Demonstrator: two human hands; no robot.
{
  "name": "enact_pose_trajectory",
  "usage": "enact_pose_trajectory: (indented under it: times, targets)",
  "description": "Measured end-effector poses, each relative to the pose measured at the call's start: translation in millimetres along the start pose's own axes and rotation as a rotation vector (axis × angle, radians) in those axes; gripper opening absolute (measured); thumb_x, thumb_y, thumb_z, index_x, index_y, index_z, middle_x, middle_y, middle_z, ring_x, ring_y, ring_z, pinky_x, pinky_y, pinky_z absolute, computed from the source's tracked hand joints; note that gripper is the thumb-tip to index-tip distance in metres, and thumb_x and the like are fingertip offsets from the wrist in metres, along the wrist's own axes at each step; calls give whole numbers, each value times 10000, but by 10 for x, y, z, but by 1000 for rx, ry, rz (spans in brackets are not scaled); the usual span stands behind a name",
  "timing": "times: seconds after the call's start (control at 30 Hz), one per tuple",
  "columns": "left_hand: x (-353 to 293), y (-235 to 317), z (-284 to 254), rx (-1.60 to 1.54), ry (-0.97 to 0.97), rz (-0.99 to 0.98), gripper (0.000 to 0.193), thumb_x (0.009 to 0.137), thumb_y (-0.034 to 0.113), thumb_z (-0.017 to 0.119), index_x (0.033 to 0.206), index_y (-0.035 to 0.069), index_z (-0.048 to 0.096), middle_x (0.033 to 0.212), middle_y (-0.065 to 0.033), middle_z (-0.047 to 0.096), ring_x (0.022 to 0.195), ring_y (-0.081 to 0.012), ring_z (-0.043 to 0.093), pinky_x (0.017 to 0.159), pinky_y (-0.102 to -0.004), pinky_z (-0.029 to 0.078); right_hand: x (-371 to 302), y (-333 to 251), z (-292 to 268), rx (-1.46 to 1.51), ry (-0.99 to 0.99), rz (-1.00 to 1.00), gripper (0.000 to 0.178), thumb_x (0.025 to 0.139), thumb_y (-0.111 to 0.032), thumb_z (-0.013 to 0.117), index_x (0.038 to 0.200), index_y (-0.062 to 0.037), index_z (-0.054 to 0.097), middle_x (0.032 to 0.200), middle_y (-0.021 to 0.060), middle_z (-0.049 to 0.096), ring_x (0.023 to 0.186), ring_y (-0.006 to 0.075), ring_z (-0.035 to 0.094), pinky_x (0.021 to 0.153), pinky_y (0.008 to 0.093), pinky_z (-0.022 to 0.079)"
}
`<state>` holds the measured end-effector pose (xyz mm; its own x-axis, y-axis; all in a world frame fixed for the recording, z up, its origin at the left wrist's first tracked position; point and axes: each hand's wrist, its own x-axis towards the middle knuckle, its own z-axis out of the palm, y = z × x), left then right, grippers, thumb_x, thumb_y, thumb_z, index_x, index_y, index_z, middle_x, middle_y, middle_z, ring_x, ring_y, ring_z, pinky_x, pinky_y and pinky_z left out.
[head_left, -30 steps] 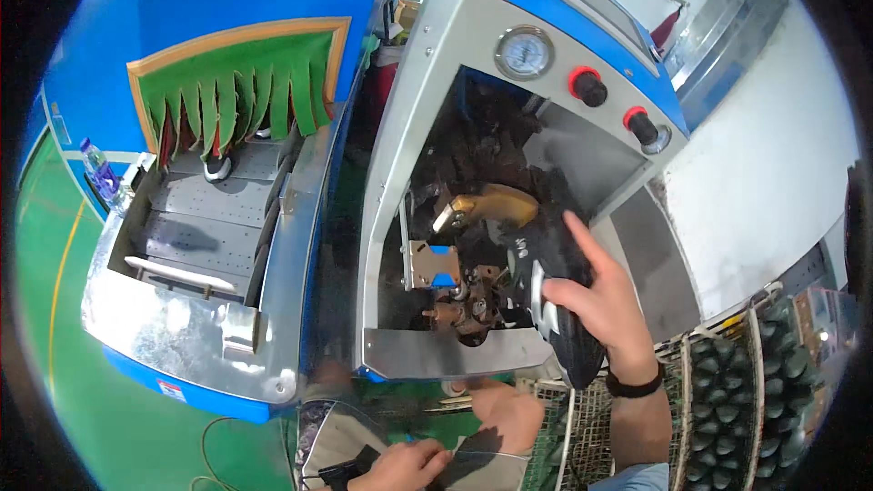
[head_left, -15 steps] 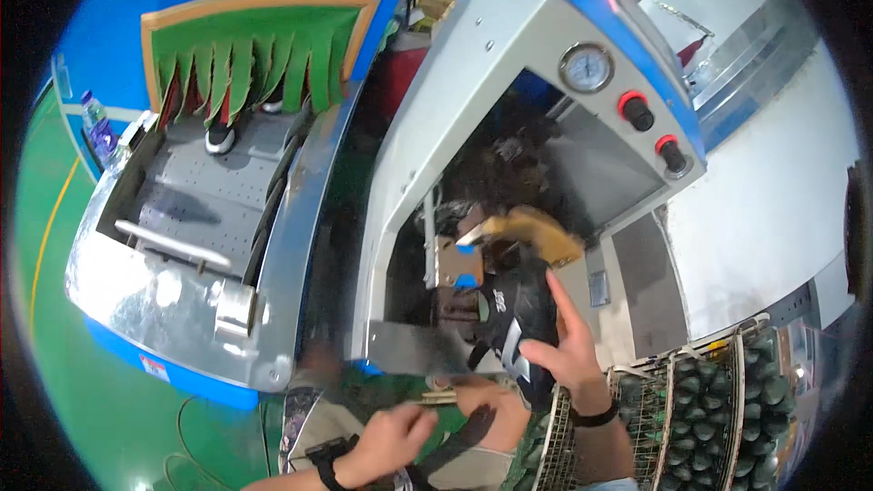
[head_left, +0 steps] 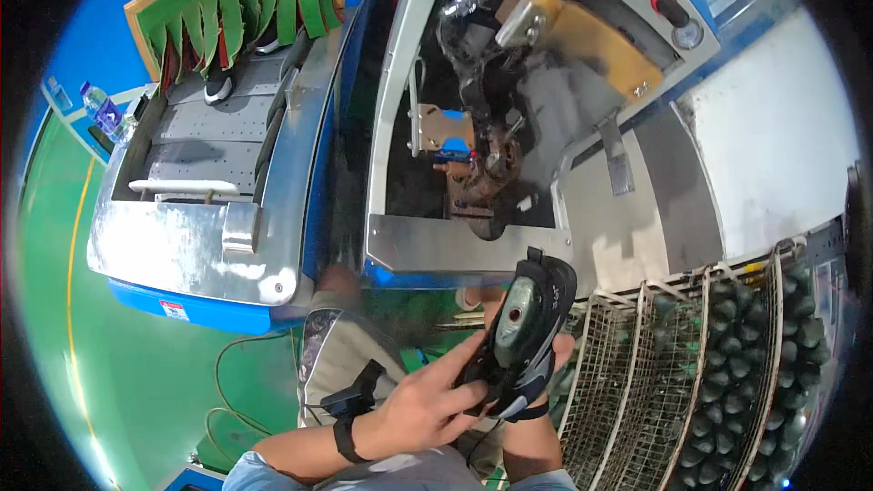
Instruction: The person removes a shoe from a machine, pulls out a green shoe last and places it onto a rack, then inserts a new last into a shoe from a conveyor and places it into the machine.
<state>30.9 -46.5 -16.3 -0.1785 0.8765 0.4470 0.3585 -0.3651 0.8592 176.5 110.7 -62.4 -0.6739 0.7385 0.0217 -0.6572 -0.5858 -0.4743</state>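
A black shoe [head_left: 557, 305] with a grey stripe along its side is held up in front of me, its opening turned toward me. Inside it sits a dark green shoe last [head_left: 515, 316] with a round hole in its top. My left hand [head_left: 427, 403] grips the shoe's left side near the lower end, fingers bent against it. From the right and behind, my right hand [head_left: 562, 351] is wrapped round the shoe; most of that hand is hidden by it. Just beyond stands the machine's rusty brown holder [head_left: 480, 184], with no shoe on it.
A yellow machine arm [head_left: 605, 44] and a tan block with blue pads [head_left: 446, 132] are inside the grey machine frame [head_left: 436, 245]. On the left, a conveyor [head_left: 209, 132] carries shoes under a green fringed curtain [head_left: 245, 14]. Wire racks [head_left: 637, 373] with dark green lasts stand at right.
The shoe has come out of the machine toward me and turned, so its last shows. My left hand has moved right and taken hold of it. The view has tilted down.
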Motion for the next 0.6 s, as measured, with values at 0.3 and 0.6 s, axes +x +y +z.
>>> enact_pose_trajectory:
  times: [0.3, 0.6]
  targets:
    - [-111, -176, 138, -62, 162, -12, 271, 818, 115, 796, 1026, 13, 655, 1334, -302, 573, 1114, -413, 661, 842, -393, 570, -2, -234, 433, -327, 8, -9, 867, 703, -145, 789, 1453, 59, 404, 1388, 238, 537, 1231, 368, 590, 1038, 471, 508]
    - [11, -417, 48, -280, 98, -712, 245, 979, 214, 631, 1083, -1, 687, 1016, -139, 744, 880, -214, 720, 762, -332, 552, 598, -1028, 1389, -1329, -4, -179, 970, 686, 8, 747, 1529, 91, 274, 1461, 176, 483, 1338, 250, 484, 1144, 350, 337]
